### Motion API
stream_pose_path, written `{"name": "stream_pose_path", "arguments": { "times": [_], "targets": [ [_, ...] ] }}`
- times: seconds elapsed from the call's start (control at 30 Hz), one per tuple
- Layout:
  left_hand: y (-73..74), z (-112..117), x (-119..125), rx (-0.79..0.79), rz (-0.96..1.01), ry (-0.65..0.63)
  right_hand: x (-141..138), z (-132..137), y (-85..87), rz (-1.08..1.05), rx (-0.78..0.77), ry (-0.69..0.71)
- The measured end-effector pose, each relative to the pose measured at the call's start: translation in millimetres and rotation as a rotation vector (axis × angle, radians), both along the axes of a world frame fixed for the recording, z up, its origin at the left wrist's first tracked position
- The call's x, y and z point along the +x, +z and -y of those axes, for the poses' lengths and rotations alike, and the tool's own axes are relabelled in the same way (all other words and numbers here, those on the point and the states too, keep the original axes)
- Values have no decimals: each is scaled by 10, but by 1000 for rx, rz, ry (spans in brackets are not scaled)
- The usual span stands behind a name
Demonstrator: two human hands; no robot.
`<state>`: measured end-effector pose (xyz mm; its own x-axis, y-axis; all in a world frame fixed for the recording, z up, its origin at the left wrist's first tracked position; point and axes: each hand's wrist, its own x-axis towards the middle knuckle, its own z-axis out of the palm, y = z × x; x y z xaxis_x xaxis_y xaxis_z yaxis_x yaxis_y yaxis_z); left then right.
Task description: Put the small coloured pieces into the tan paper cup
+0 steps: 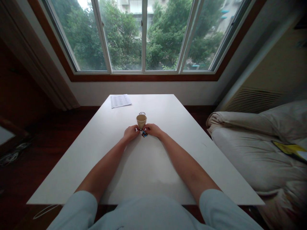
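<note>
Floor at left: dark red-brown wood with a sheen; a thin pale cable (pixel 45 210) loops at about eight o'clock from the hands.
Paper (pixel 120 101): flat printed sheets, slightly skewed, on the far edge at eleven o'clock from the hands, well apart from them.
Surface (pixel 168 159): smooth matte white rectangle, mostly bare.
Left hand (pixel 130 133): knuckles up, fingers curled in, fingertips pinching the little thing from its nine o'clock side.
Small blue-and-black thing (pixel 144 134): here's the centre of it, tiny, angular, hard-looking, gripped between both hands low over the surface; too small to say what it is.
Cup (pixel 141 121): tan, tapered, round mouth open, upright at twelve o'clock, just beyond the fingertips and very close to them.
Wire ring (pixel 142 113): thin dark loop just behind the cup, again at twelve.
Right hand (pixel 153 130): fingers bent, tips closed on the same thing from three o'clock.
Window (pixel 144 35): white-framed panes beyond, green trees outside.
Bedding (pixel 251 143): soft, rumpled off-white quilt at three o'clock, beside the surface's edge.
Yellow item (pixel 290 149): flat, lying on the quilt far right.
</note>
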<state>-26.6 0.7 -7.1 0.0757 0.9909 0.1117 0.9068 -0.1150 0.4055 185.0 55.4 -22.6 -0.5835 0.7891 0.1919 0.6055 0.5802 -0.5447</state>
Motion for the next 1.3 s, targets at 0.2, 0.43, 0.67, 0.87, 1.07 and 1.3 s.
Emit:
{"name": "stream_pose_path", "arguments": {
  "times": [0.2, 0.43, 0.67, 0.87, 1.07, 1.3],
  "targets": [
    [-37, -14, 14, -4, 12, 30, -4, 6, 4, 21, 4, -6],
    [1, 44, 90, -5, 17, 95, -18, 10, 4, 43, 23, -6],
    [9, 72, 116, -9, 15, 95, -34, 32, -3, 45, 52, -48],
    [7, 63, 103, 16, 4, 70, -23, 24, -41, -31, 56, -71],
    [55, 90, 103, 5, 4, 43, -4, 0, -67, -177, 39, -140],
    [44, 86, 106, 7, -1, 36, 19, -25, -86, -310, -23, -161]
  ]
}}
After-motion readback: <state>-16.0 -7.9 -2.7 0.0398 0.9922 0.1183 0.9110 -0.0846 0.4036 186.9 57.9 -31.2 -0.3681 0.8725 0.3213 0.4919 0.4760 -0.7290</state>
